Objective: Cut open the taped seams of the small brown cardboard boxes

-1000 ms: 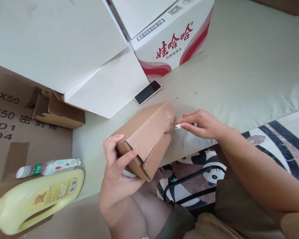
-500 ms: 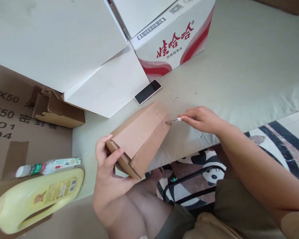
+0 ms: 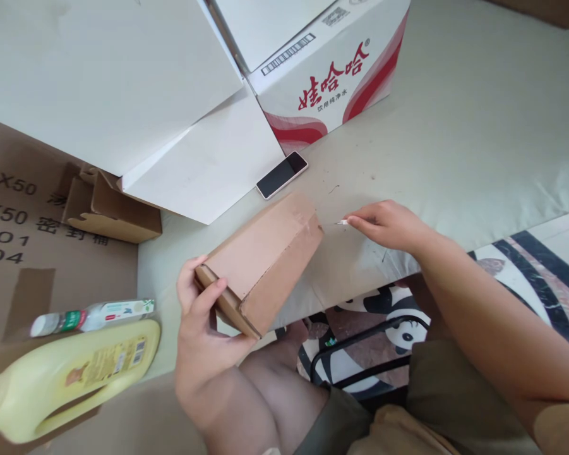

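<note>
Noting pale cloth-covered surface (image 3: 464, 145) across most of view. At far left of it, seeing white carton (image 3: 99, 76). Along left edge, seeing brown carton (image 3: 23, 303); reading "0X50", "201", 密封桶, rest partly cut off or covered. Beside the white one, seeing red-and-white carton (image 3: 331, 85); reading 娃哈哈 with ®, 饮用纯净水 underneath, plus barcode (image 3: 288, 55) and QR code (image 3: 335, 16). Near left edge, seeing yellow jug (image 3: 76, 385) on its side, with print too small to read. Holding small cardboard box (image 3: 265, 259) above near edge, tilted, with long axis diagonal: one end toward near-left corner, other pointing away and right. Clamped at near-left end by left hand (image 3: 203, 322). Can't tell if touching cloth. By jug, seeing clear bottle (image 3: 97, 318), green-labelled. Against white carton, seeing phone (image 3: 283, 175), face up. Pinched in right hand (image 3: 383, 224), fingertips together: small white-handled blade (image 3: 341, 222), just beside box's far end, apart.
</note>
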The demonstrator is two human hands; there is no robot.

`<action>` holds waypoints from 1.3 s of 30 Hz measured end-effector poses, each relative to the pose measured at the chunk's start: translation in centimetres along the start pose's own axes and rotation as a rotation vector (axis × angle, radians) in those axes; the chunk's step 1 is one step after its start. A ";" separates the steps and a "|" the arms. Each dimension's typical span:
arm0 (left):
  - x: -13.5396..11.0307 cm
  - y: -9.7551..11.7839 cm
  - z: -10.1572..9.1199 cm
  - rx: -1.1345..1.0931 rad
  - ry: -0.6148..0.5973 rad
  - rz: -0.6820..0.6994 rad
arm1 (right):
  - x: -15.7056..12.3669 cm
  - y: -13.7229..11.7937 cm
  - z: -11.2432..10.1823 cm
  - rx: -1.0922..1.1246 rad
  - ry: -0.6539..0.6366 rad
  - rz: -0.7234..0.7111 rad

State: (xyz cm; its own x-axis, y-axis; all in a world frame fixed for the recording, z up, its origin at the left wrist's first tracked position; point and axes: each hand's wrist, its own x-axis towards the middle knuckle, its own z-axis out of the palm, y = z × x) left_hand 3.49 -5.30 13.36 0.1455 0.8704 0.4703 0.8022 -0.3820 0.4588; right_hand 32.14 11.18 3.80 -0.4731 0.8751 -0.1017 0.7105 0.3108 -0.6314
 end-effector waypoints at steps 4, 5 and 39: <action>-0.1 0.1 0.0 0.007 -0.011 0.006 | -0.4 -0.8 -0.7 -0.108 0.030 0.085; -0.1 0.1 0.0 0.010 -0.019 0.008 | -0.5 -1.0 -0.8 -0.127 0.037 0.092; -0.4 -1.0 0.3 0.000 -0.018 0.031 | -3.8 -5.8 -2.0 0.041 -0.007 -0.176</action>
State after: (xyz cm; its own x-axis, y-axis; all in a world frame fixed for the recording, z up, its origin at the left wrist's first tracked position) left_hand 2.81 -5.18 12.43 0.1803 0.8637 0.4707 0.7971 -0.4087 0.4446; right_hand 30.85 6.78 9.41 -0.5923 0.8057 0.0078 0.5943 0.4434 -0.6710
